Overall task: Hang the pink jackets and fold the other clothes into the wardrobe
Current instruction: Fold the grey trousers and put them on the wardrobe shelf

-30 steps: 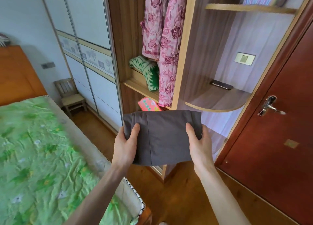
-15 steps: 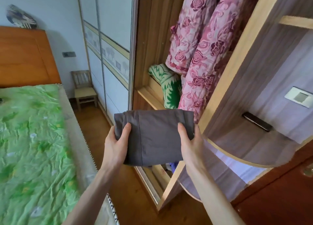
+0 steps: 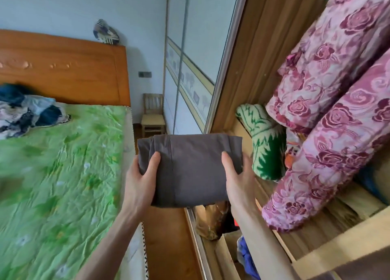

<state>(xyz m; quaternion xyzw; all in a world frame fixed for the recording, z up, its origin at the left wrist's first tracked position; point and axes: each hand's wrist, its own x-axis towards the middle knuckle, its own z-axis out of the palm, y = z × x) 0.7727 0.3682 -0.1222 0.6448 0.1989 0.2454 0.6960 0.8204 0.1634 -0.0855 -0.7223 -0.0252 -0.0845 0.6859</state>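
Note:
I hold a folded dark grey garment [image 3: 196, 168] level in front of me, just left of the open wardrobe. My left hand [image 3: 141, 182] grips its left end and my right hand [image 3: 238, 178] its right end, thumbs on top. Two pink rose-patterned jackets [image 3: 329, 115] hang inside the wardrobe at the right. Beneath them, a folded green and white garment [image 3: 263, 144] lies on the wardrobe shelf [image 3: 312, 235]. Blue and white clothes [image 3: 25, 113] lie crumpled on the bed at the far left.
A bed with a green cover [image 3: 59, 185] and a wooden headboard [image 3: 63, 69] fills the left. A narrow strip of wooden floor [image 3: 168, 244] runs between bed and wardrobe. A small wooden chair [image 3: 153, 115] stands by the sliding wardrobe doors [image 3: 194, 47]. Bags and blue cloth [image 3: 244, 256] sit in the lower compartment.
The view has swung left and closer to the wardrobe; the door and side shelves have left view. Both hands still hold the grey garment, which has stayed level in front of me.

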